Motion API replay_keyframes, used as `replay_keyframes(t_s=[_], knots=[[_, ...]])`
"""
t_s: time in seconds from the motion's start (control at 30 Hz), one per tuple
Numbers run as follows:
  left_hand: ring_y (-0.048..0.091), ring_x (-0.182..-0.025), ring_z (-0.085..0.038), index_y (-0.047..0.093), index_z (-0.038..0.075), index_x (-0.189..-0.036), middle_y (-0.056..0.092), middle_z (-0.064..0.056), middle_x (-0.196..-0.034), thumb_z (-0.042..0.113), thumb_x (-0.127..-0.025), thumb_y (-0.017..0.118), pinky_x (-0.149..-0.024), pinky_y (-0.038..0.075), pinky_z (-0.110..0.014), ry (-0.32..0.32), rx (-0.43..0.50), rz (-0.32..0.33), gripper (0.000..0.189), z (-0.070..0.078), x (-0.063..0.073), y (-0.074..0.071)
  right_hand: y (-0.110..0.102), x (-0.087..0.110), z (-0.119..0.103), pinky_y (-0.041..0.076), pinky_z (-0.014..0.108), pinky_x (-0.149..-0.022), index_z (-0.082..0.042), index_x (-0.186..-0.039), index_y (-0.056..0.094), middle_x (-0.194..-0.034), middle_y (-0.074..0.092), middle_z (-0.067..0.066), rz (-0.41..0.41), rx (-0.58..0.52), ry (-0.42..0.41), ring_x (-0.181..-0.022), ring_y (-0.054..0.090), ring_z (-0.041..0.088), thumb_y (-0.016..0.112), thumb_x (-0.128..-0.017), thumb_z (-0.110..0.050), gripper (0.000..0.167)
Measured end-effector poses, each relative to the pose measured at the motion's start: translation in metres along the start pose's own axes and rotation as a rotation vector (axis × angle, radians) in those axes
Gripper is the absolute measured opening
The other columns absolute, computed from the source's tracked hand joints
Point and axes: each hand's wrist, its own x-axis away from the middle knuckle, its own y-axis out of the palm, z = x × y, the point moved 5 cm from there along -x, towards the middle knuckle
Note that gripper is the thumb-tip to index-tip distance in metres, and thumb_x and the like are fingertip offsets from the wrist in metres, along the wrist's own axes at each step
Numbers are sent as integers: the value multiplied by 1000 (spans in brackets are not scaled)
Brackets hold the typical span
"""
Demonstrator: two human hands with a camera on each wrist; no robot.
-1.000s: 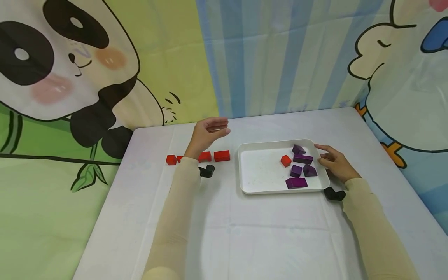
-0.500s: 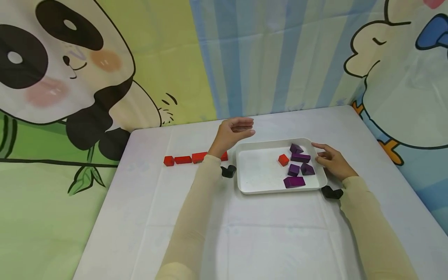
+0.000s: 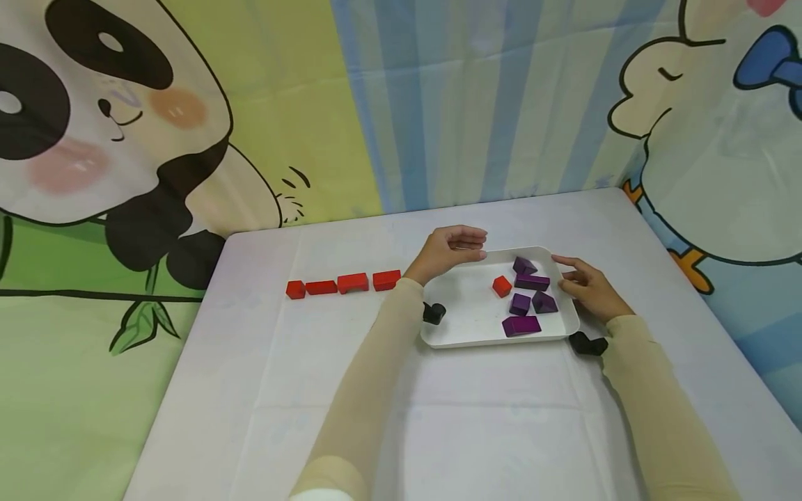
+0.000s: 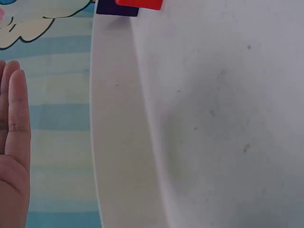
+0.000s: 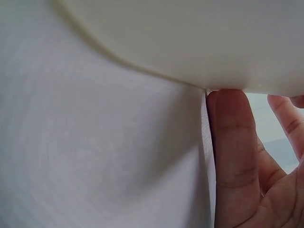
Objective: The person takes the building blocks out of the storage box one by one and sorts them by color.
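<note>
That white tray (image 3: 466, 306) lies flat on the table (image 3: 489, 417). Inside sit one red block (image 3: 501, 286) and five purple blocks (image 3: 521, 325).

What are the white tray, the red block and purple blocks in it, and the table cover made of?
White tray: probably plastic, smooth, perhaps faintly glossy, with rounded corners. Red block and purple blocks: perhaps painted wood, possibly plastic; flat, evenly coloured faces with crisp edges leave it open. Table cover: likely fabric, matt-looking, with fold creases across it.

No readable text, labels, brands, numbers or signs in any view.
</note>
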Motion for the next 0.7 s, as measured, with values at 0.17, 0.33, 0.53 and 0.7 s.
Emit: replay_keyframes(t_s=[0.17,0.33,0.53,0.7], knots=[[72,-116,-21,67,-5,-140,69,-23,-139,8,-99,81,-102,57,-25,-58,-2,-88,46,-17,-8,16,2,0,-4,55,18,-80,-13,-172,29,-148,50,38,1,1,-2,-126,57,47,55,-113,-19,64],[70,-123,-24,65,-7,-143,67,-25,-142,3,-98,80,-102,56,-24,-147,0,-180,49,-33,-10,33,1,1,-4,55,18,-80,-14,-171,30,-147,51,38,6,0,-4,-124,58,45,55,-113,-19,64],[69,-126,-26,67,-5,-141,69,-19,-142,-4,-94,81,-103,55,-22,-209,-68,-237,49,-45,-10,46,2,0,-5,55,18,-80,-13,-171,31,-148,52,37,5,-4,-21,-124,58,46,55,-112,-18,64],[70,-121,-24,71,-3,-136,73,-17,-134,-8,-94,79,-102,54,-20,-178,-193,-266,43,-48,-12,54,1,0,-3,55,17,-80,-14,-171,31,-148,52,37,7,-1,-16,-125,58,47,55,-112,-18,64]])
